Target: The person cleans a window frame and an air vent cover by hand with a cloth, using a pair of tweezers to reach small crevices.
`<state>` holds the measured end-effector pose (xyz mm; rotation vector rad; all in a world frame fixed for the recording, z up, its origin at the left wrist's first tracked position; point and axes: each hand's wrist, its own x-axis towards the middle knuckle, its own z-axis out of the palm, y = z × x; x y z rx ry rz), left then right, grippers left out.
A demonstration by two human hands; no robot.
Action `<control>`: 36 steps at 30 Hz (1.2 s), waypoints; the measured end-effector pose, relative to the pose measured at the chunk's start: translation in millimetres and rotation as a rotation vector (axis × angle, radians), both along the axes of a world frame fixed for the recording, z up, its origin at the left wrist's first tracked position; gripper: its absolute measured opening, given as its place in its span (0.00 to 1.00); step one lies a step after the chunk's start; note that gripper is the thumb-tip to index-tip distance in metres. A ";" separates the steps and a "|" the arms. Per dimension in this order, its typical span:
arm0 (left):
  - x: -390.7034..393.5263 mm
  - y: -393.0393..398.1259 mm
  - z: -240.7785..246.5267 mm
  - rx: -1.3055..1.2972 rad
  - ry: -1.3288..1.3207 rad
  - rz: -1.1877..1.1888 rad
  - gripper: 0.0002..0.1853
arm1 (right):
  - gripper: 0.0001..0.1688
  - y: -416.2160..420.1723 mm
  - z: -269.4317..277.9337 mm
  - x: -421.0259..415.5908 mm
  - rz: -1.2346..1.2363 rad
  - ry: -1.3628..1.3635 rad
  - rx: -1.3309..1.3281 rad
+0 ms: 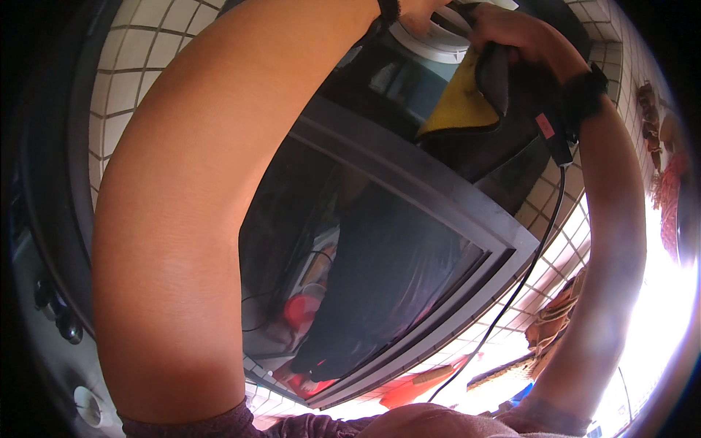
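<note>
My right hand is raised at the top of the view and grips a cloth with a yellow face and a grey face, folded over and hanging down. Beside it, the upper edge of the picture cuts off part of my left hand. It is by a round white ring-shaped fitting, and whether its fingers hold anything is not visible. Both hands are above a dark glossy panel set in a grey frame. My body is reflected in the panel.
A black cable hangs from a small black device at my right wrist. White tiled wall lies behind. Brown bundled items and an orange-red object are at lower right. A white cup-like object is at lower left.
</note>
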<state>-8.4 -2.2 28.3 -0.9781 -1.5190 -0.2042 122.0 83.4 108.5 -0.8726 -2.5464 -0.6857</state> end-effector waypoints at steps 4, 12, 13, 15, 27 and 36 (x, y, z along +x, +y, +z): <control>9.1 -3.2 1.7 -0.028 -0.020 -0.006 0.20 | 0.08 4.0 -31.1 39.2 0.696 0.192 -0.429; -0.3 3.4 1.5 -0.034 0.032 -0.035 0.19 | 0.10 8.9 -42.5 26.3 0.460 -0.112 0.706; -4.0 -14.1 -6.3 -0.001 0.001 0.011 0.19 | 0.14 12.6 -37.4 6.8 0.391 -0.111 0.740; -5.0 7.6 0.5 0.023 0.013 -0.013 0.19 | 0.25 80.0 -13.7 -17.8 0.113 -0.075 0.762; -2.5 -0.3 -3.0 -0.018 0.024 -0.133 0.19 | 0.33 65.9 -117.1 131.8 1.134 0.962 -0.583; 10.3 -1.8 -1.9 -0.032 -0.063 -0.199 0.17 | 0.18 161.0 -105.3 168.6 1.367 0.814 -1.186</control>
